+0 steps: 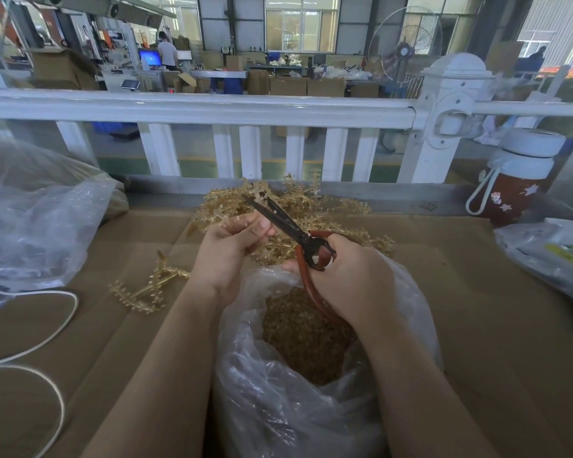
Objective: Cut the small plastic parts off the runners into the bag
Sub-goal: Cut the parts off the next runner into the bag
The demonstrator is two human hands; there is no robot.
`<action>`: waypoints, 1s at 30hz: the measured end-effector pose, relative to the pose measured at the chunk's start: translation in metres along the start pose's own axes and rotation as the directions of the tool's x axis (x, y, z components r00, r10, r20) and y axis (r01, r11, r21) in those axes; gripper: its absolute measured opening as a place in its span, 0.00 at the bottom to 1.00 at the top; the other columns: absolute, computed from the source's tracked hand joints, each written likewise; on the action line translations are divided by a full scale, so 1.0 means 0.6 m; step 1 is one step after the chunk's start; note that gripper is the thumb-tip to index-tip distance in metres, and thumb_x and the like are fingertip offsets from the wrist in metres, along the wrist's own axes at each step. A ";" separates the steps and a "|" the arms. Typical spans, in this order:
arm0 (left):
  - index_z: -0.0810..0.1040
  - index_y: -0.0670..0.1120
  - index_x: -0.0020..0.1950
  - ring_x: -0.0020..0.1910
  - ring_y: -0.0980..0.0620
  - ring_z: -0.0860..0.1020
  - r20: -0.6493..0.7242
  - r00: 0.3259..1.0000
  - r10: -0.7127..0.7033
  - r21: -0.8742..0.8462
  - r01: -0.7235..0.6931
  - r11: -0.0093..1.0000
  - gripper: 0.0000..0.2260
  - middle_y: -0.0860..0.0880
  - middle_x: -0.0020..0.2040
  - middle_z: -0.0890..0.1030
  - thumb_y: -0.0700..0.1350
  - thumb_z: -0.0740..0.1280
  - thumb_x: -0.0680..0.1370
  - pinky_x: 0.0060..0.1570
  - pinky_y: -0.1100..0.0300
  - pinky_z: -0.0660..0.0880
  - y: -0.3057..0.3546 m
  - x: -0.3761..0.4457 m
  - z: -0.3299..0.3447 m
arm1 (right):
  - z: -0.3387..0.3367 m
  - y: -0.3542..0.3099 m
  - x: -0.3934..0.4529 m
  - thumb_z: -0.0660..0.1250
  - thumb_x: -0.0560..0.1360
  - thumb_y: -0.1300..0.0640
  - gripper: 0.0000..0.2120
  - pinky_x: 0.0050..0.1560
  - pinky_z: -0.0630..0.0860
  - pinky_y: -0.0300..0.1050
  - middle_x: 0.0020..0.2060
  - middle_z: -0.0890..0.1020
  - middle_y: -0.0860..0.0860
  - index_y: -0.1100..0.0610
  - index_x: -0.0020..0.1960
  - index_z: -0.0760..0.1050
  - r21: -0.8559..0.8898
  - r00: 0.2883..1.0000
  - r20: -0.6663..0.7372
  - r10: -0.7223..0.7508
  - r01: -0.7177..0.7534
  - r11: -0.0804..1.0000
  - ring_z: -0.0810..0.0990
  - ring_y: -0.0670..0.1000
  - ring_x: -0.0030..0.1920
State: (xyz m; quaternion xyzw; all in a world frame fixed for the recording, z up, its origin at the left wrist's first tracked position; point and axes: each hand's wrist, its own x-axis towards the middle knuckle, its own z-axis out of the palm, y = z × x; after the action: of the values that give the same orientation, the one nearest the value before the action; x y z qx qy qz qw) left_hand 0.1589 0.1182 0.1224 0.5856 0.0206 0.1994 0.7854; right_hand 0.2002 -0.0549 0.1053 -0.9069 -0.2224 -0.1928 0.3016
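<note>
Now, my left hand [232, 246] pinching a runner [262, 190] and my right [348, 279] grasping the scissors [288, 226], I should snip close, directly above the bag [311, 408].

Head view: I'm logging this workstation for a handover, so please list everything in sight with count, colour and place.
scissors: one, black blades, red handles, held above the bag
runner: one, tan, between the blades
runner pile: one heap, tan, far middle of the table
loose runner: one, tan, left of the forearm
bag: one, clear, near middle, open
cut parts: many, tan, inside the bag
cardboard: brown, covering the table
bottle: one, red with white lid, far right
cord: one, white, left
plastic bags: clear, far left and right edge
railing: white, behind the table
left hand: holding the runner
right hand: gripping the scissors
</note>
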 end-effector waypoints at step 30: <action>0.84 0.36 0.50 0.49 0.40 0.80 0.054 0.977 -0.206 0.091 0.201 0.975 0.15 0.32 0.49 0.83 0.42 0.76 0.67 0.63 0.36 0.74 -0.003 -0.007 0.010 | 0.013 -0.001 0.011 0.74 0.73 0.45 0.14 0.31 0.78 0.43 0.27 0.82 0.45 0.53 0.36 0.81 0.542 0.976 0.161 0.147 -0.212 0.814 0.80 0.45 0.27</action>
State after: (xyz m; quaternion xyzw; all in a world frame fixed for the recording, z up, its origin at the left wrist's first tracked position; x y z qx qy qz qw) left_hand 0.1573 0.1110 0.1220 0.6194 0.0642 0.0981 0.7762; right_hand 0.2067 -0.0474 0.1028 -0.8062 -0.1986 -0.0398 0.5559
